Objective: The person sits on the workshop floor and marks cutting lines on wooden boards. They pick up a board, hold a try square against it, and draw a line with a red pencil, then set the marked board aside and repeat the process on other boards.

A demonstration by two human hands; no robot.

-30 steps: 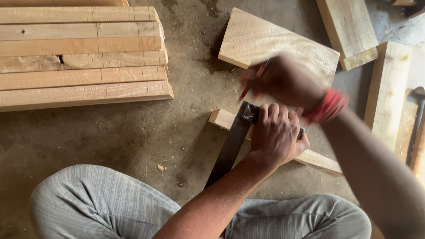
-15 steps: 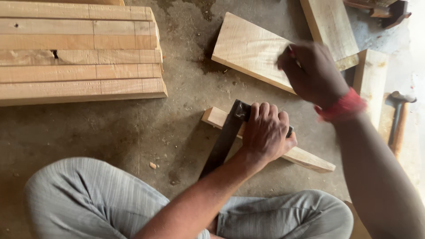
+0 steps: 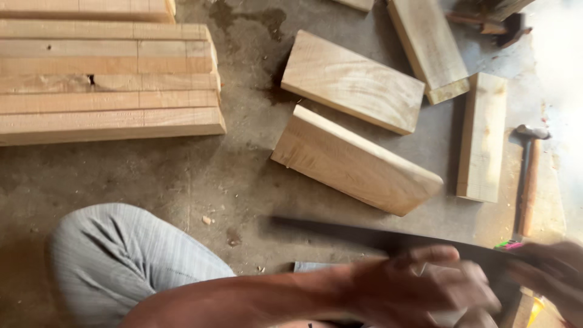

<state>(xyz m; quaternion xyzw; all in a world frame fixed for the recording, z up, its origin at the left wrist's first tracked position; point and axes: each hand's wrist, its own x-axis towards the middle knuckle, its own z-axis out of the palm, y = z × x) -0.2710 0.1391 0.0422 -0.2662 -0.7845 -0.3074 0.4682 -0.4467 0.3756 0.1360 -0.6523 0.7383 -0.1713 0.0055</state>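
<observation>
Both our hands are low at the bottom right and blurred by motion. Our left hand (image 3: 419, 282) is closed around a long dark flat blade (image 3: 364, 234), perhaps a square or a saw; we cannot tell which. Our right hand (image 3: 555, 279) is at the edge of the view, and we cannot tell if it holds something or is loose.

Compared with 0.5 s ago, the blade is lifted and turned: before, it lay across a small strip of wood under our left hand, now it is almost level in the air above the floor (image 3: 182, 176). That strip is hidden now. We judge the marking or measuring on it is finished.

2 boards (image 3: 355, 158) lie near the middle, 1 more board (image 3: 483, 136) stands to the right, a hammer (image 3: 529, 176) beside it, a stack of planks (image 3: 109, 79) at the left.
</observation>
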